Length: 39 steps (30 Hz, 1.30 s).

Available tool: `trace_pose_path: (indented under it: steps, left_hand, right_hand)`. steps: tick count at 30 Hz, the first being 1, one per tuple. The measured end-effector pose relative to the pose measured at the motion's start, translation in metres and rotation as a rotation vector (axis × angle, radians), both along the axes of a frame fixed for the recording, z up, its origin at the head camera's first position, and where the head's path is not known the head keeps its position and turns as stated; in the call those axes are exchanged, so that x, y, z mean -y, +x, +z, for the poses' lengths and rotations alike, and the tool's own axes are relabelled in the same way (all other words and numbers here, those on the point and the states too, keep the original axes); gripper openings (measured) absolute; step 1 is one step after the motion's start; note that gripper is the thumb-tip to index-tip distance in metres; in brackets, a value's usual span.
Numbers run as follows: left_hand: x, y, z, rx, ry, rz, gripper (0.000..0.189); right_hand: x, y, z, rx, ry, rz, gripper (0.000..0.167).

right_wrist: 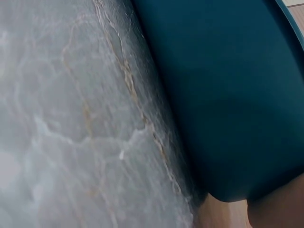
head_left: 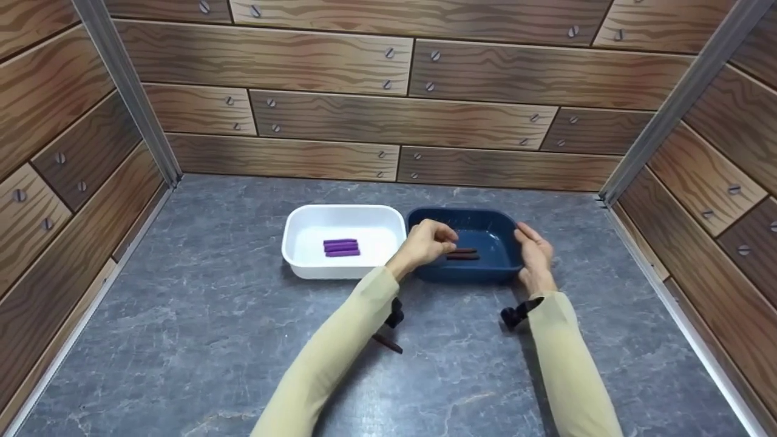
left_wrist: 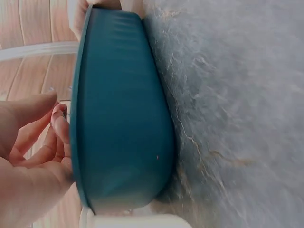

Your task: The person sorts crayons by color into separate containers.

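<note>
My left hand [head_left: 425,243] hovers over the left part of a dark blue tray [head_left: 467,276], fingers bent and thumb near the fingertips, nothing visible between them. In the left wrist view those fingers [left_wrist: 61,126] show beside the rim. Two dark brown sticks [head_left: 462,257] lie in the tray just under the fingertips, one partly hidden. At the tray's right end my right hand [head_left: 535,255] holds the rim and side wall; the right wrist view shows the tray's outer wall [right_wrist: 228,95] and a bit of that hand [right_wrist: 280,204].
A white tray [head_left: 322,271] stands against the blue one on the left, with several purple sticks [head_left: 341,247] inside. Another brown stick [head_left: 387,343] lies on the grey marbled table [head_left: 212,328], partly under my left forearm. Wood-patterned walls [head_left: 340,115] enclose the table.
</note>
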State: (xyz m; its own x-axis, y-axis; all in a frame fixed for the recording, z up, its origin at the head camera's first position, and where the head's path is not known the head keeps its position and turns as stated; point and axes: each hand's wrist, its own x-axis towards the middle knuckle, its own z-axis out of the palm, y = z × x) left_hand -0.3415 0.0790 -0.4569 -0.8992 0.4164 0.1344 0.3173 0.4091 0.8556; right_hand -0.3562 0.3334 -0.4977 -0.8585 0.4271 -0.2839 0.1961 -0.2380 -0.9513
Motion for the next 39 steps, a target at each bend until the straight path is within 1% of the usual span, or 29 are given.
trace_pose_path:
  steps: [3,6,9,14,17,22,26,28,30,35,39]
  left_hand:
    - [0.009,0.007,0.001,-0.029,0.01,-0.009,0.016]
    - [0.021,0.013,0.0,-0.028,0.012,-0.026,0.017]
    - [0.032,0.019,0.001,-0.013,0.022,-0.044,0.017]
    - [0.051,0.029,0.0,0.02,0.069,-0.072,0.017]
    - [0.06,0.035,-0.004,0.01,0.042,-0.102,0.017]
    - [0.074,0.042,-0.012,-0.047,-0.022,-0.176,0.019]
    - [0.082,0.046,-0.017,-0.065,-0.031,-0.203,0.019]
    - [0.086,0.048,-0.019,-0.062,-0.035,-0.213,0.018]
    - [0.09,0.049,-0.022,-0.041,-0.037,-0.225,0.017]
    - [0.1,0.052,-0.026,0.068,0.001,-0.244,0.018]
    - [0.108,0.052,-0.029,0.123,0.012,-0.257,0.019]
  right_hand:
    - [0.0,0.0,0.0,-0.001,0.012,0.003,0.046]
    - [0.001,0.0,0.0,-0.002,0.016,0.006,0.046]
    - [0.001,0.001,0.002,-0.005,0.022,0.003,0.045]
    - [-0.001,0.002,0.003,-0.013,0.034,0.013,0.046]
    - [-0.001,0.002,0.002,0.0,0.035,0.028,0.047]
    - [0.001,0.001,0.002,0.008,0.024,0.016,0.045]
    - [0.0,0.001,0.003,-0.005,0.028,0.011,0.045]
    - [-0.001,0.001,0.004,-0.009,0.021,0.013,0.045]
    - [-0.001,0.001,0.004,-0.009,0.02,0.012,0.045]
    - [0.0,0.001,0.004,-0.013,0.013,0.007,0.046]
    - [0.0,0.0,0.003,-0.011,-0.007,0.003,0.046]
